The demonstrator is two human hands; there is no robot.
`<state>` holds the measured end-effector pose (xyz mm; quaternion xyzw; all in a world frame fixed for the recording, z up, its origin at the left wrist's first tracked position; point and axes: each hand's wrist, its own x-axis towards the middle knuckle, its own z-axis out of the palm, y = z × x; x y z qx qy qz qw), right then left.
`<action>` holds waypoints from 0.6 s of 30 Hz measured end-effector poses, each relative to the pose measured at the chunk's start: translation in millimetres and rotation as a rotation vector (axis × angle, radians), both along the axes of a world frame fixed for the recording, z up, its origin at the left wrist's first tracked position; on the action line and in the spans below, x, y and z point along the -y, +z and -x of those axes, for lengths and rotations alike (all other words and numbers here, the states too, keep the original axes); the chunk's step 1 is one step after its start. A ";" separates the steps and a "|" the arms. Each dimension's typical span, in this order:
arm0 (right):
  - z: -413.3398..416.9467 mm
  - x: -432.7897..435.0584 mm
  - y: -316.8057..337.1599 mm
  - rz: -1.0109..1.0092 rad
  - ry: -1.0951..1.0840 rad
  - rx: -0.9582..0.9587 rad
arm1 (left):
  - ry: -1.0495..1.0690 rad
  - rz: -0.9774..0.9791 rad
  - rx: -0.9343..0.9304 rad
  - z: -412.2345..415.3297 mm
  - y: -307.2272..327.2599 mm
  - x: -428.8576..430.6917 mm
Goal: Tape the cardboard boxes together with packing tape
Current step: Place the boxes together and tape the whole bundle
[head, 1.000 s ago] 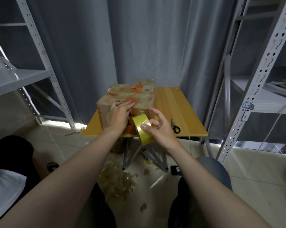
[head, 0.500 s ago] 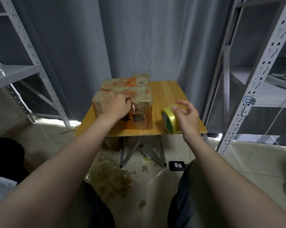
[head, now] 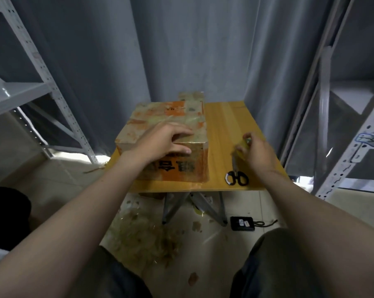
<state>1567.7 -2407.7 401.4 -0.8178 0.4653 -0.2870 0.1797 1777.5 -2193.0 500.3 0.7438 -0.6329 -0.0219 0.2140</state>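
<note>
A worn cardboard box (head: 166, 117) with orange patches and old tape stands on the small wooden table (head: 226, 125); a smaller box (head: 191, 96) sits against its far side. My left hand (head: 164, 141) lies flat on the near top edge of the big box, fingers spread, thumb over the front face. To the right of the box, my right hand (head: 257, 151) is over the table, its fingers around a yellow roll of packing tape (head: 241, 148), mostly hidden and blurred.
Black-handled scissors (head: 236, 176) lie near the table's front right edge, just below my right hand. Grey metal shelving stands at both sides, a grey curtain behind. Crumpled tape scraps (head: 143, 239) and a small black device (head: 243, 223) lie on the floor under the table.
My right hand carried the tape roll from the box's front face out to the right and down over the table beside the scissors. My left hand slid from the front corner onto the box top.
</note>
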 end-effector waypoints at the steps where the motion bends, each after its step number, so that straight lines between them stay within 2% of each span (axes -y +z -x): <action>1: -0.7 0.7 -1.4 0.014 0.011 -0.090 | 0.000 -0.001 -0.006 -0.9 -1.2 -1.7; 3: -6.6 -2.8 4.8 0.033 -0.011 -0.211 | -0.008 0.013 0.000 -3.0 -4.3 -6.2; 4: -13.1 -8.9 13.9 0.043 -0.032 -0.182 | 0.000 0.034 0.008 -4.8 -6.0 -9.0; 6: -33.3 -26.8 42.7 0.134 -0.032 0.036 | 0.084 0.082 0.023 -10.1 -9.3 -15.2; 8: -60.0 -56.1 74.2 0.338 0.060 0.280 | 0.217 0.102 0.052 -15.5 -12.1 -19.4; 9: -73.6 -74.0 85.5 0.445 0.126 0.327 | 0.280 0.107 0.082 -17.1 -13.7 -19.8; 12: -102.4 -119.7 86.4 0.682 0.280 0.222 | 0.380 0.138 0.161 -15.7 -16.9 -17.6; 15: -114.1 -129.6 62.7 0.762 0.194 0.158 | 0.422 0.161 0.162 -15.9 -18.2 -15.6; 18: -118.7 -124.8 50.6 0.741 0.005 0.298 | 0.418 0.174 0.155 -14.5 -21.1 -13.6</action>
